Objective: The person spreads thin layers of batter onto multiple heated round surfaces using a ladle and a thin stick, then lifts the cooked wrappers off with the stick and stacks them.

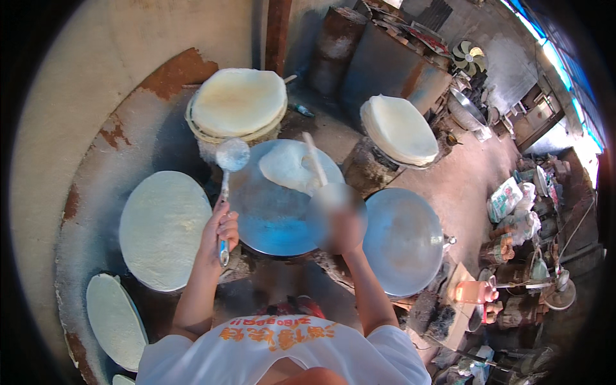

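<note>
Two round metal griddles (273,212) are recorded, the nearer bearing one half-lifted thin sheet (287,165), finished stacks (239,102) beside; a ladle (231,155) is gripped closed in the left hand (220,232), a stick (315,158) in the blurred right hand (340,224).

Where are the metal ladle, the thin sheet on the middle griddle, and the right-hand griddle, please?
metal ladle (231,154), head view, on its bowl.
thin sheet (287,165), head view, on its middle.
right-hand griddle (403,240), head view, on its bare surface.

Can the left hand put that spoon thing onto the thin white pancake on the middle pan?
Probably yes. The left hand holds the ladle at the middle pan's edge, with nothing between it and the thin sheet, which the right hand's stick already touches.
</note>
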Demonstrator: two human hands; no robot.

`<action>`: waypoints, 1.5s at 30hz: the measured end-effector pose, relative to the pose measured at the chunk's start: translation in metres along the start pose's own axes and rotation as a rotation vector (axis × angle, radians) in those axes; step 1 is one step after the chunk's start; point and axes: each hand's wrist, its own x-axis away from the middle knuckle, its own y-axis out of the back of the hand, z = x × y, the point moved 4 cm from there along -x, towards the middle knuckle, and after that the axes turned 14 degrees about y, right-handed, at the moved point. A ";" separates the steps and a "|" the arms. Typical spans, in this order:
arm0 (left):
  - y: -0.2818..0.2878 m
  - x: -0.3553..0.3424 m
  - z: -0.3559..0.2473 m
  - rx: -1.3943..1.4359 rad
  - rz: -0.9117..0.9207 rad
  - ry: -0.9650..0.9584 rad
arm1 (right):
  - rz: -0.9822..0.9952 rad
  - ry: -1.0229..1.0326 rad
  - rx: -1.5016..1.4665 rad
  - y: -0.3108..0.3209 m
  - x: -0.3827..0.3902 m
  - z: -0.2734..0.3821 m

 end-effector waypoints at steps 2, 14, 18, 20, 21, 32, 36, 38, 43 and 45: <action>0.002 -0.002 0.010 0.021 0.013 -0.019 | 0.067 -0.099 0.044 -0.002 0.005 -0.024; -0.014 0.003 0.070 -0.121 -0.175 -0.392 | 0.220 0.327 -0.342 -0.048 -0.071 0.023; -0.026 0.012 0.083 -0.207 -0.289 -0.459 | 0.311 0.467 -0.387 -0.034 -0.066 0.007; -0.026 0.021 0.083 -0.282 -0.295 -0.505 | 0.251 0.515 -0.318 0.000 -0.077 -0.027; -0.034 0.013 0.084 -0.274 -0.253 -0.529 | 0.258 0.460 -0.170 0.009 -0.084 -0.059; -0.020 0.041 0.109 -0.500 -0.658 -0.586 | 0.539 0.589 -0.498 -0.030 -0.089 -0.028; -0.022 0.026 0.130 -0.774 -0.784 -0.579 | 0.377 0.452 -0.405 -0.022 -0.129 -0.075; -0.004 0.017 0.131 -1.043 -0.959 -0.462 | 0.429 0.514 -0.478 -0.040 -0.128 -0.049; 0.028 0.067 0.166 -1.927 -1.131 -0.584 | 0.542 0.725 -0.573 -0.036 -0.101 -0.022; 0.025 0.068 0.169 -1.886 -1.169 -0.307 | 0.602 0.595 -0.618 -0.049 -0.115 -0.058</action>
